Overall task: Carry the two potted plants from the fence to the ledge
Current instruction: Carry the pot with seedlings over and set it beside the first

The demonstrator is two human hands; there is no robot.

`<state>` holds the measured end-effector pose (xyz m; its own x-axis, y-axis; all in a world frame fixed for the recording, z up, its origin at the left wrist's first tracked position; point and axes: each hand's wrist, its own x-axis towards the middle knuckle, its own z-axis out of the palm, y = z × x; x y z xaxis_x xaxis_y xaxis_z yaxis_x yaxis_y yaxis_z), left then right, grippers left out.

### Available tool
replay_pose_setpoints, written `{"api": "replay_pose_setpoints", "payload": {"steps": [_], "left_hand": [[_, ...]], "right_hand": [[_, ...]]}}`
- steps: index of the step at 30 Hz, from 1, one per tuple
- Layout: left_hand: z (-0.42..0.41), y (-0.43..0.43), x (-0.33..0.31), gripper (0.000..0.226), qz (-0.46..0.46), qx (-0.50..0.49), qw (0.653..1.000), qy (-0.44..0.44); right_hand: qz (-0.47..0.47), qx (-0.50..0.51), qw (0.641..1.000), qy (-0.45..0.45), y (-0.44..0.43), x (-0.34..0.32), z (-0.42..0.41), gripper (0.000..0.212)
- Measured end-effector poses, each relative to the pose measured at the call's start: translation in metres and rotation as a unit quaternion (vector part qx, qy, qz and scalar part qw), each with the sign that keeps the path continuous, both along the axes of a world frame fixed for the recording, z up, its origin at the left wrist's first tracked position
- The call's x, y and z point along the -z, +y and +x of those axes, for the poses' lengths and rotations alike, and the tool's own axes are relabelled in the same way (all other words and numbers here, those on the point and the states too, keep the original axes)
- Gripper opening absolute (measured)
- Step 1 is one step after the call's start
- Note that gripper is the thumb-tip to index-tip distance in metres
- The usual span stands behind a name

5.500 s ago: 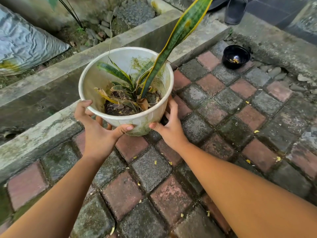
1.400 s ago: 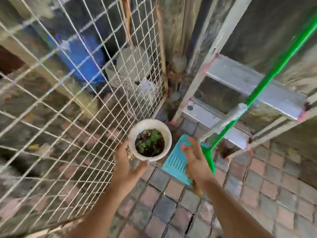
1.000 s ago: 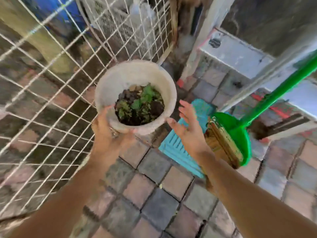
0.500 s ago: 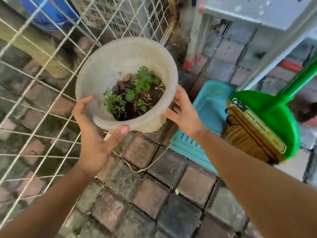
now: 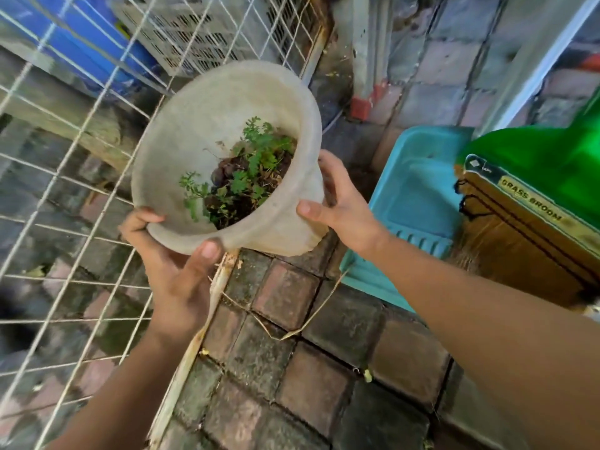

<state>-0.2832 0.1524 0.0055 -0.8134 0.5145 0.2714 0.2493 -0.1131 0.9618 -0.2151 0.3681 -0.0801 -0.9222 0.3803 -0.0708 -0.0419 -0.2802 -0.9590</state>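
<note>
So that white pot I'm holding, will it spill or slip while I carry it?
The white pot is tilted, but its soil sits low, so spilling seems unlikely. The left hand and right hand grip opposite sides, so it probably won't slip.

Pot [image 5: 227, 151] fills the gap btwn both hands, held off the ground. Left hand [image 5: 175, 267] sits right against the wire fence [image 5: 65, 203]; no room further left, mesh and its bottom rail [image 5: 201, 319] block that side. Right hand [image 5: 344, 203] has the blue dustpan [image 5: 418, 196] just beside it, w/ the green broom [image 5: 532, 203] beyond, so rightward is crowded. Ahead of the hands, a post w/ red foot [image 5: 365, 99] stands near the fence corner. Below and toward the person, brick paving [image 5: 292, 368] lies open, only dry stalks on it.
</note>
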Motion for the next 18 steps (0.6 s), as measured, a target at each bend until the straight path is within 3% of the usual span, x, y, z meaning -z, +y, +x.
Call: {"api": "replay_pose_setpoints", "payload": {"steps": [4,8,11,13,18], "left_hand": [[-0.004,-0.004,0.001,0.056,0.0,0.005,1.0,0.0],[-0.001,-0.006,0.002,0.062,-0.035,-0.001,0.999,0.012],[0.006,-0.002,-0.004,0.089,-0.067,-0.043,0.997,0.022],[0.012,0.002,-0.01,0.096,-0.084,-0.062,0.994,0.026],[0.011,-0.003,-0.014,0.08,-0.072,-0.046,0.995,0.05]], "right_hand": [[-0.019,-0.039,0.999,0.016,0.005,-0.004,-0.004,0.116],[-0.042,-0.09,0.995,0.032,0.007,-0.006,-0.001,0.084],[-0.032,-0.092,0.994,0.05,0.005,-0.015,0.001,0.074],[-0.021,-0.087,0.994,0.06,0.004,-0.019,0.001,0.075],[-0.014,-0.054,0.997,0.046,-0.003,-0.028,0.004,0.1]]}}
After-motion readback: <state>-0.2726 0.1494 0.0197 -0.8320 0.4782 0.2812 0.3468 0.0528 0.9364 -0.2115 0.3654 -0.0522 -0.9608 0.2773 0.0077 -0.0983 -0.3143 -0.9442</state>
